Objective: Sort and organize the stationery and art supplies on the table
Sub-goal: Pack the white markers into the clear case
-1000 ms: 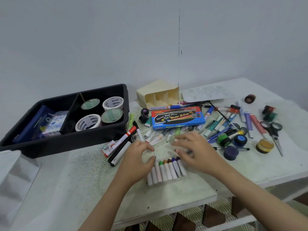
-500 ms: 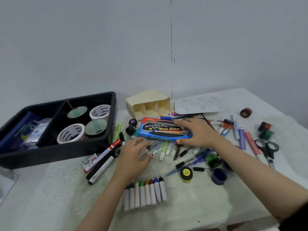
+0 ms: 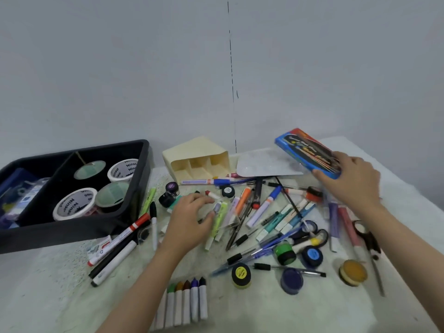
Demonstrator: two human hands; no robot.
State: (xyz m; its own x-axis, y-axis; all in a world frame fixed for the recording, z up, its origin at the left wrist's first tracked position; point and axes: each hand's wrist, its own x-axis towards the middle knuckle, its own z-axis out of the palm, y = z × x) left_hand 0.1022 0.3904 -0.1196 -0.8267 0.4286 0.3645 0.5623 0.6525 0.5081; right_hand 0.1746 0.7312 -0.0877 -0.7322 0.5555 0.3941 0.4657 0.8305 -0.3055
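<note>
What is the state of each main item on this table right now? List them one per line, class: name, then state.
Watercolour box: shut, tilted, lifted off the table by the right hand.
Left hand: resting on the highlighters, fingers curled.
Cream organiser: tipped on its side, compartments empty.
Black tray: holding tape rolls.
Scissors: lying closed.
Crayons: lined up in a row.
</note>
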